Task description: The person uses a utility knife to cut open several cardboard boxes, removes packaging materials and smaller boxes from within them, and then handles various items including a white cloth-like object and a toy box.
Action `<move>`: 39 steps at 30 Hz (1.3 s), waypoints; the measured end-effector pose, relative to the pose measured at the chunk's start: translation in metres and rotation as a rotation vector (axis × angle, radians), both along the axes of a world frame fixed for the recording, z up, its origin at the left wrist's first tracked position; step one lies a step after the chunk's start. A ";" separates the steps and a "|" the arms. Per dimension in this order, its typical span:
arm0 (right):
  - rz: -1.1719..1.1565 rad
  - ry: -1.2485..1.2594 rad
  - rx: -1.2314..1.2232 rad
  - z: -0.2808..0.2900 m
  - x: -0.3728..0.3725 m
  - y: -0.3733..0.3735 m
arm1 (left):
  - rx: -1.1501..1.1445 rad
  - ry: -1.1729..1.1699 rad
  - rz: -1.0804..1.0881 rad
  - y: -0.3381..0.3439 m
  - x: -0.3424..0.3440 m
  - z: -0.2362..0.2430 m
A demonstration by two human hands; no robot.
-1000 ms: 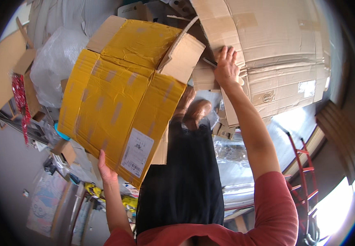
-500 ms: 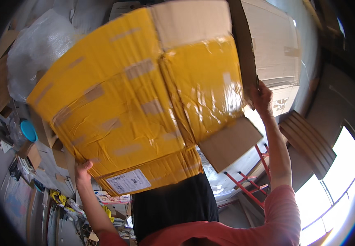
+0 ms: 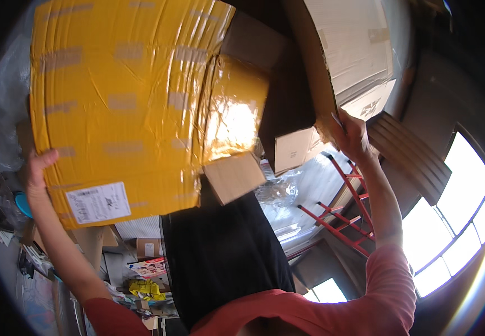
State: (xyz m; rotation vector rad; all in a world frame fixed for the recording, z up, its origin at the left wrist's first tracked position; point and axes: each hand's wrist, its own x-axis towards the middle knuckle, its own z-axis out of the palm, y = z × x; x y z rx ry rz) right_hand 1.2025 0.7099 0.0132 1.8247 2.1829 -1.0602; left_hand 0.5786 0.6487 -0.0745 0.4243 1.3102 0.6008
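A large cardboard box [image 3: 125, 117] covered in yellow tape is held up in front of me, with a white label [image 3: 98, 203] near its lower left corner. My left hand [image 3: 41, 168] grips its left edge, thumb on the yellow face. On the other side my right hand [image 3: 354, 137] is closed on the lower end of a brown cardboard panel [image 3: 318, 73]. A small thin object shows by its fingers, too small to name. Between the yellow side and this panel the box gapes, dark inside. A bare cardboard flap [image 3: 234, 177] hangs from the yellow side.
A pale cardboard sheet [image 3: 351, 45] stands behind the box at the upper right. Red metal rungs [image 3: 343, 207] and a stack of brown boards [image 3: 410, 154] are near my right arm. Bubble wrap [image 3: 7, 117] lies at the left; yellow packaging [image 3: 146, 289] is among clutter at lower left.
The box has swung left and turned; its yellow side and the brown panel have spread apart, showing the dark inside. My left hand has moved left and up, my right hand slightly down.
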 end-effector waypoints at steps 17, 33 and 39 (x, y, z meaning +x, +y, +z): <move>0.133 0.077 -0.034 0.008 0.023 -0.019 | -0.031 0.001 -0.089 0.156 0.125 -0.034; 0.047 0.060 0.065 0.032 -0.011 -0.009 | -0.086 -0.383 0.203 0.066 0.338 -0.127; 0.117 0.071 0.150 0.045 -0.033 -0.035 | 0.280 -0.826 0.439 0.046 0.512 -0.189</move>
